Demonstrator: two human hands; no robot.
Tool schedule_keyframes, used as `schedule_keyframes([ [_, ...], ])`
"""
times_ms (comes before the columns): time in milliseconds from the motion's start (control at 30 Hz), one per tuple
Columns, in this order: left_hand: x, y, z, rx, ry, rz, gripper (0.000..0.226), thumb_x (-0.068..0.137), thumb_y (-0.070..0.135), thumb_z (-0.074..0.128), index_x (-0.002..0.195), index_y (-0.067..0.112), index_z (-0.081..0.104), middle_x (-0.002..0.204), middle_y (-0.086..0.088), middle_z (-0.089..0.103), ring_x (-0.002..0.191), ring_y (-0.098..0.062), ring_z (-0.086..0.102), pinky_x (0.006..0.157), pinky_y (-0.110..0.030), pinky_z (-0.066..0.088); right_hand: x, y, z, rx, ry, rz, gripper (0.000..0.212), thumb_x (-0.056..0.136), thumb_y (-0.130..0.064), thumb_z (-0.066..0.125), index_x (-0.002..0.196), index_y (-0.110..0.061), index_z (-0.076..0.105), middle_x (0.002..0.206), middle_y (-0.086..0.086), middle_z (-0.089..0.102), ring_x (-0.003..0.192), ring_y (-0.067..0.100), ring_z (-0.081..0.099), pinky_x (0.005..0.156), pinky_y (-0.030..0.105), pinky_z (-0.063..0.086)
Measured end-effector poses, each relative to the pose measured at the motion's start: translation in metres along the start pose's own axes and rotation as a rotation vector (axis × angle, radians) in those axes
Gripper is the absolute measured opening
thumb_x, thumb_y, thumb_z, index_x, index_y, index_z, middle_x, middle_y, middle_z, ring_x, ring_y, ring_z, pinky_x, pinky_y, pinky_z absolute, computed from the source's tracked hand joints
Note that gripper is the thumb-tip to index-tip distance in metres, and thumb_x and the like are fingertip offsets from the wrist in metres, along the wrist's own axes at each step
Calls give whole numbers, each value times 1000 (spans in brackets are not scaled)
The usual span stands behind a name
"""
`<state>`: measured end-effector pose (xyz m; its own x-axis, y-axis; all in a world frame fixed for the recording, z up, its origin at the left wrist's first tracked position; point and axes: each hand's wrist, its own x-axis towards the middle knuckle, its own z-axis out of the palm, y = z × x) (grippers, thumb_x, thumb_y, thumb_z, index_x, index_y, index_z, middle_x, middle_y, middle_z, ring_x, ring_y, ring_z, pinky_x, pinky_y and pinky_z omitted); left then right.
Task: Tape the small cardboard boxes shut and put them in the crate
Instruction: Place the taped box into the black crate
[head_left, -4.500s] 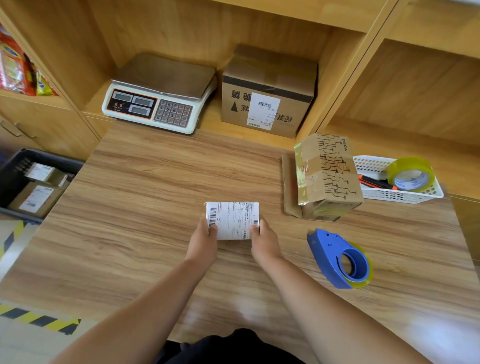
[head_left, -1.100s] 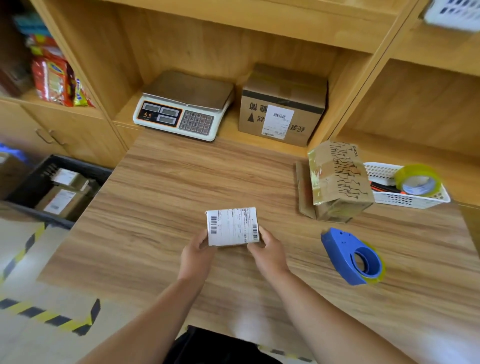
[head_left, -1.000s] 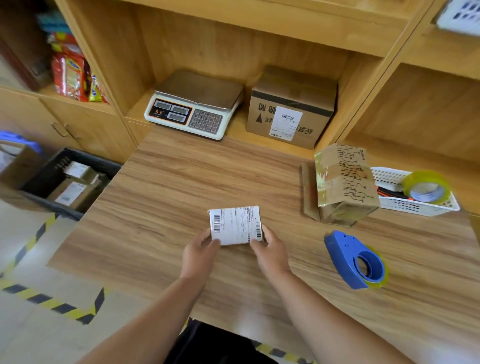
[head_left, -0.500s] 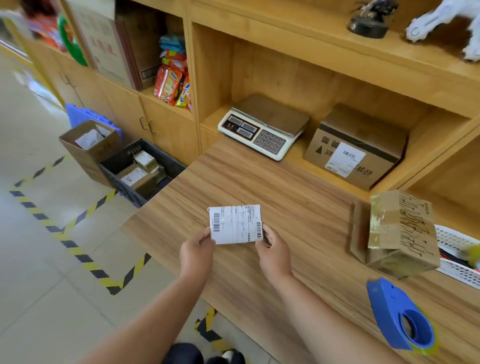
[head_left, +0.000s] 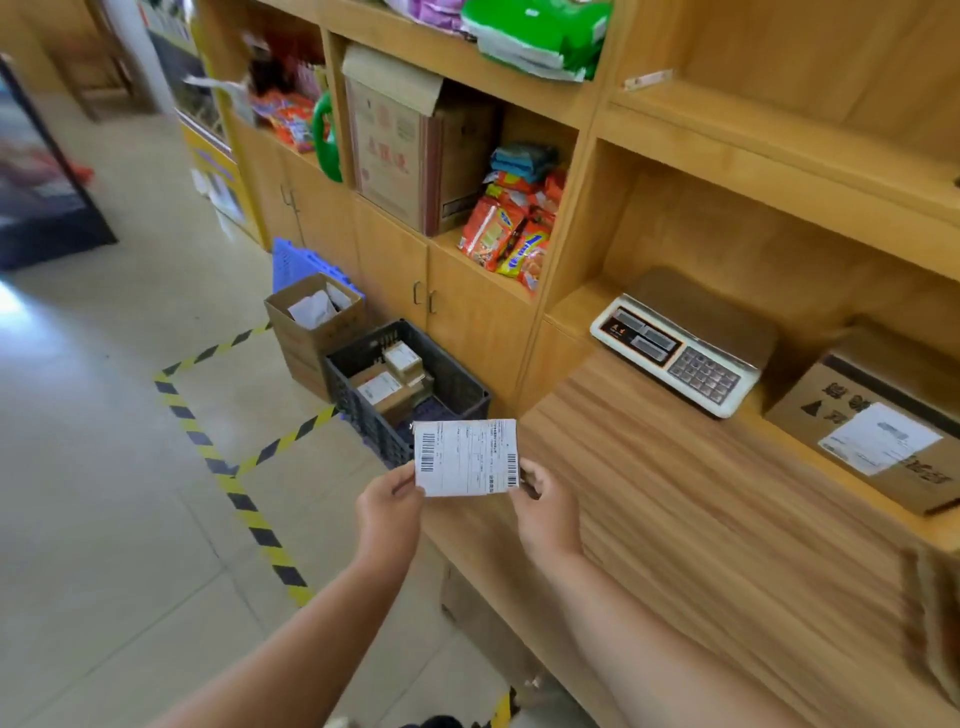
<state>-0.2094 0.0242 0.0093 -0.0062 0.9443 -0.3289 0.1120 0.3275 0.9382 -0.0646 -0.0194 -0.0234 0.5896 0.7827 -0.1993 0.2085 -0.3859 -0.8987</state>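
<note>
I hold a small box (head_left: 466, 457) with a white shipping label on its top, in the air over the left end of the wooden table (head_left: 701, 519). My left hand (head_left: 389, 506) grips its left side and my right hand (head_left: 545, 512) grips its right side. Beyond and below it, on the floor, stands the dark plastic crate (head_left: 358, 395), which holds several labelled small boxes (head_left: 384, 387). The box in my hands overlaps the crate's near corner in the view.
An open cardboard box (head_left: 311, 322) stands on the floor behind the crate, with a blue crate (head_left: 296, 262) further back. A weighing scale (head_left: 680, 345) and a larger labelled carton (head_left: 878, 441) sit in the shelf recess. Yellow-black tape (head_left: 249, 499) marks the floor.
I have lifted the labelled box off the table and carried it left to the table's end. My view has swung left toward the crate; the tape dispenser and basket have left the view.
</note>
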Motion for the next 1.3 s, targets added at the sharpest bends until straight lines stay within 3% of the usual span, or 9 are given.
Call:
schedule_keyframes([
  [67,30,6,-32,15,-7,6,31,90,-8,51,108,11,68,91,3,66,73,1,57,57,-3,42,8,-17,41,10,-4,2,32,89,-13,62,120,-21,64,119,-9,65,112,7,59,97,29,46],
  [200,89,16,-89,37,-2,-17,31,91,-9,48,110,7,66,108,-5,67,89,-12,61,81,-23,42,25,-47,118,25,-25,24,34,90,-12,63,124,-17,61,117,-10,62,106,4,56,91,23,44],
  [433,176,25,-142,84,8,-21,30,91,-6,50,112,7,67,110,-2,67,100,-16,62,94,-33,48,63,-90,197,-1,-34,48,33,90,-12,64,123,-16,60,120,-5,63,100,2,54,89,25,47],
  [567,223,32,-151,132,-5,7,32,91,-3,52,108,16,69,111,-4,65,93,-11,61,90,-34,51,98,-103,226,-26,-42,70,33,89,-13,66,121,-16,61,119,-4,64,98,2,55,83,20,46],
  [733,291,52,-163,149,7,-4,30,92,-4,51,98,23,63,95,6,63,81,1,55,65,-12,40,156,-121,275,-78,-76,89,29,87,-12,68,114,-18,62,112,-7,65,96,3,57,81,22,47],
  [867,363,71,-171,194,14,-59,26,94,2,51,110,16,66,106,-1,65,93,-13,58,78,-23,42,212,-144,319,-60,-118,116,26,85,-9,69,108,-19,62,102,-9,63,96,6,59,80,23,47],
  [1000,430,87,-175,263,3,-140,25,95,6,51,114,15,65,96,4,64,78,-7,56,62,-19,41,266,-162,355,-99,-160,164,16,87,-6,62,95,-20,61,99,-6,67,96,13,62,81,30,51],
  [1200,502,101,-169,317,-68,-203,23,95,8,50,112,16,64,103,-1,64,89,-13,56,77,-27,41,325,-180,385,-167,-182,250,11,90,-6,56,93,-16,58,99,-2,65,90,16,60,76,30,49],
  [1300,540,105,-162,344,-127,-206,24,96,11,49,111,21,65,104,1,65,93,-15,58,78,-27,43,354,-183,395,-155,-168,292,10,91,-5,55,94,-14,57,91,-5,63,78,7,58,63,21,47],
])
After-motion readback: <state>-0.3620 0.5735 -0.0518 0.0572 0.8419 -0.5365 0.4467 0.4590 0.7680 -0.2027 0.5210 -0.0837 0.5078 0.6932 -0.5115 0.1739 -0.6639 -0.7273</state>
